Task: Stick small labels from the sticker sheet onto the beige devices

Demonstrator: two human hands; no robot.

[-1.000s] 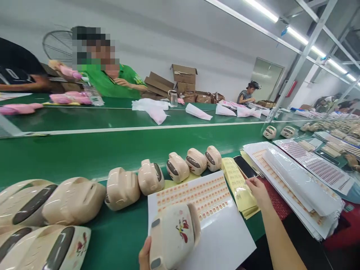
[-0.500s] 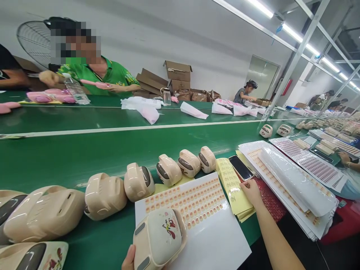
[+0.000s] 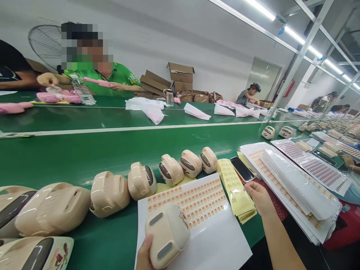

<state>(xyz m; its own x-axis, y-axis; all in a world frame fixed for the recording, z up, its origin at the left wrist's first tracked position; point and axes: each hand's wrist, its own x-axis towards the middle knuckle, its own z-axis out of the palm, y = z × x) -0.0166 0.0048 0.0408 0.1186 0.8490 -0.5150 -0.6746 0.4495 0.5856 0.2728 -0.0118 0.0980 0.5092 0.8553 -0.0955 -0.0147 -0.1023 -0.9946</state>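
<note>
My left hand (image 3: 144, 255) grips a beige appliance (image 3: 168, 236) with rounded corners, its underside with two grey strip pads turned toward me. Part of its flower-printed white panel shows at the far side. Under it lies a white sheet of small orange-and-white stickers (image 3: 185, 198). My right hand (image 3: 257, 193) is in a pinch just above the right edge of the yellow label sheets (image 3: 233, 189); what sits between the fingertips is too small to make out. A dark-screened phone (image 3: 242, 168) lies right beside those fingers.
Several more beige appliances (image 3: 109, 193) stand in a row along the green conveyor table (image 3: 84, 150). On the right are plastic-covered sticker sheets (image 3: 292, 183). Across the table, a person in green (image 3: 123, 77) holds a pink item near a plastic bottle (image 3: 81, 90).
My left hand has tipped the appliance, bringing its underside into fuller view and turning the flower panel away. My right hand has come slightly up from the yellow sheets, still pinched.
</note>
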